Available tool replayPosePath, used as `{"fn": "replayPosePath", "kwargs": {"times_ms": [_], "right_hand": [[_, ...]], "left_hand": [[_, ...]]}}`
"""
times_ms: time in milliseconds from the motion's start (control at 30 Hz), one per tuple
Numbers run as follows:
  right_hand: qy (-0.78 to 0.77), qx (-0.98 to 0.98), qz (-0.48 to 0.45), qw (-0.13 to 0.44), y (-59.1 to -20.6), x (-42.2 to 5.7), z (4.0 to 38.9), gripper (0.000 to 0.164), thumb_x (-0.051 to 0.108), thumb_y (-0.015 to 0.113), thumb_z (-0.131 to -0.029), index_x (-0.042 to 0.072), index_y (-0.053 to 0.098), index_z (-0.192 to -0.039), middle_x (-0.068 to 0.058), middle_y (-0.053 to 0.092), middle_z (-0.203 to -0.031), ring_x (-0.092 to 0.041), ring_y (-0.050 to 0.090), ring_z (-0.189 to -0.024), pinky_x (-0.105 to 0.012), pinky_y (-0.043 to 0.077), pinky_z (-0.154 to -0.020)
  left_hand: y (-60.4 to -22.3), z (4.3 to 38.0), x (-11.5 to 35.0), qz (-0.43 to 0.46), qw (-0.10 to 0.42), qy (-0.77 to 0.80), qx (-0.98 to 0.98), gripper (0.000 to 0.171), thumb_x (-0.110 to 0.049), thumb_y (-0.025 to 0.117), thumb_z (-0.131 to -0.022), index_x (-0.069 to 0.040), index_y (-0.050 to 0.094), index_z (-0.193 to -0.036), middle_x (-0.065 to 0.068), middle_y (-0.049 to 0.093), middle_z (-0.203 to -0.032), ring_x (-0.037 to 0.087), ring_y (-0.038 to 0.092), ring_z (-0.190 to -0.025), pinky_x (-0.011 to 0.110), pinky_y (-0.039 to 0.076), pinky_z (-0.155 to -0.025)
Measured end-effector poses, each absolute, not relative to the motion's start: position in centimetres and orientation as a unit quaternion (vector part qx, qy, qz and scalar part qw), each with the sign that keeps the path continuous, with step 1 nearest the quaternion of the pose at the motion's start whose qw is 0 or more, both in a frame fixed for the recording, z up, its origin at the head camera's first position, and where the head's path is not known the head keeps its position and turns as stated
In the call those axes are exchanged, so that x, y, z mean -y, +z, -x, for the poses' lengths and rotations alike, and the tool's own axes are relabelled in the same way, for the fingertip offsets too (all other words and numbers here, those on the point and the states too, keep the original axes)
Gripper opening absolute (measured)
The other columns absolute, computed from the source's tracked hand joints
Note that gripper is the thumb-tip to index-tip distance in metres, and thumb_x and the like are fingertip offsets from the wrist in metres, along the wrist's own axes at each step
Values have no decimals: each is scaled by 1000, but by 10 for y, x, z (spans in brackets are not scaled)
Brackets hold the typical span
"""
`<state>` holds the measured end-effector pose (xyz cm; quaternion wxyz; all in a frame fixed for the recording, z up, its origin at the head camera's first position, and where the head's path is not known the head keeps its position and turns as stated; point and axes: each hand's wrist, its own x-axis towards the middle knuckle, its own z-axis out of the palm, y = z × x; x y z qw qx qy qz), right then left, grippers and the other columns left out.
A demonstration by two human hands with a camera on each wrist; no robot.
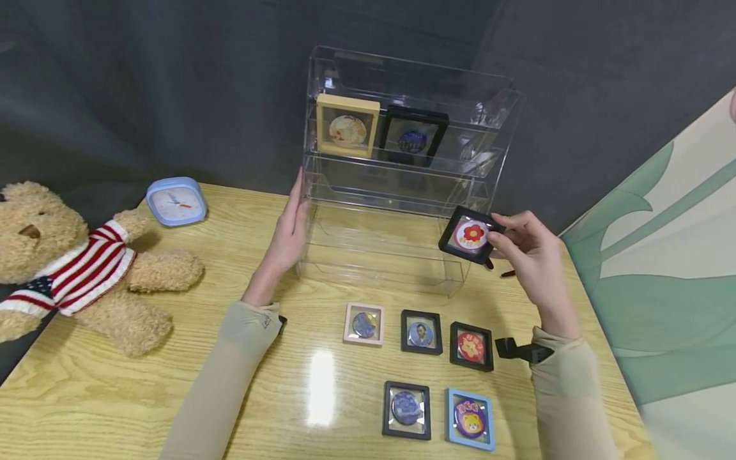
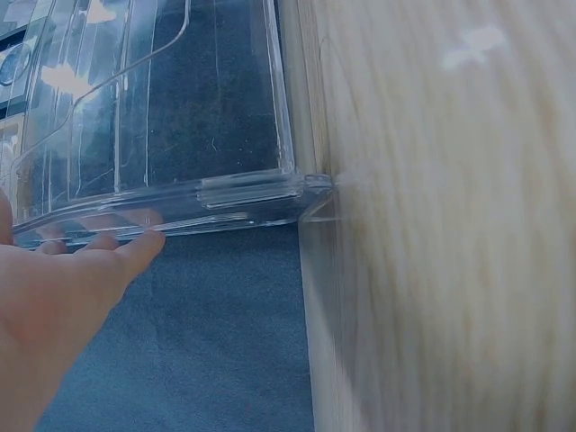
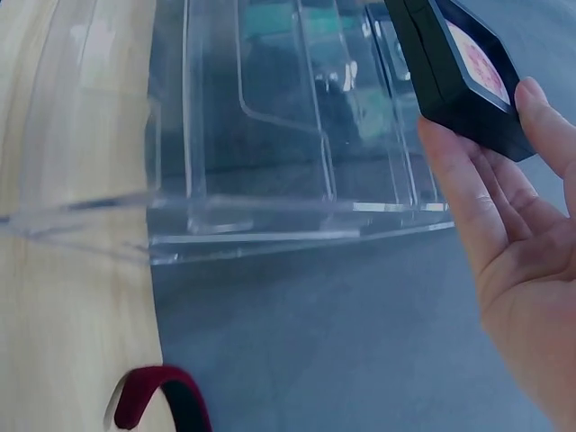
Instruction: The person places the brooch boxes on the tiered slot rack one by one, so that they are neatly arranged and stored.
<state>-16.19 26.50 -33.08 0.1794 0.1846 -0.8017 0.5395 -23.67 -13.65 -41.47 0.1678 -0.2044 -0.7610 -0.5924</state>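
- Resting at far left, a teddy bear (image 1: pixel 109 275); beside it, a blue clock (image 1: pixel 176 202);
- left grip (image 1: pixel 290 227), fingers extended, touching the clear rack (image 1: pixel 391 202) along its left side;
- five framed badges (image 1: pixel 421 332) lying on the desk (image 1: pixel 276 409);
- black flower frame (image 1: pixel 471 234), tilted, near the rack's right side;
- right grip (image 1: pixel 530 252) pinching that frame's right edge, thumb in front, palm farther right.
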Motion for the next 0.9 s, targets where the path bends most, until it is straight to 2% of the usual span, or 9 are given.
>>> {"fn": "replayPosePath", "kwargs": {"times_ms": [233, 433, 567, 733, 900], "right_hand": [[575, 770, -219, 169, -326, -250, 172, 24, -23, 62, -97, -19, 62, -120, -3, 67, -95, -10, 65, -70, -20, 62, -71], [567, 773, -232, 166, -322, -240, 179, 18, -12, 67, -100, -14, 66, -118, -4, 71, -106, -11, 67, -71, -20, 61, -69], [571, 769, -236, 162, -319, -233, 184, 20, -12, 68, -100, -16, 65, -119, -6, 71, -96, -12, 66, -68, -20, 61, -68], [553, 778, -246, 170, -317, -222, 191, 24, -20, 65, -97, -16, 63, -121, -1, 69, -90, -11, 65, -68, -20, 61, -69], [545, 777, -262, 173, -314, -208, 202, 22, -20, 65, -97, -16, 62, -119, 5, 72, -110, -11, 66, -70, -20, 61, -71]], "left_hand": [[-416, 238, 137, 196, 160, -595, 762, 58, -10, 26, -118, -7, 6, -173, 13, 11, -178, 30, 15, -162, 33, 12, -131], [-414, 239, 135, 195, 157, -598, 762, 58, -8, 25, -118, -2, 5, -171, 17, 9, -178, 32, 13, -163, 34, 11, -131], [-413, 239, 135, 196, 161, -592, 765, 58, -11, 26, -118, -7, 6, -173, 13, 11, -178, 29, 14, -162, 33, 12, -131], [-413, 239, 135, 201, 158, -599, 759, 60, -10, 28, -118, -8, 6, -173, 12, 11, -178, 28, 15, -162, 33, 13, -131], [-416, 239, 136, 199, 154, -603, 757, 60, -10, 28, -118, -9, 4, -173, 11, 10, -178, 29, 14, -162, 35, 12, -131]]}}
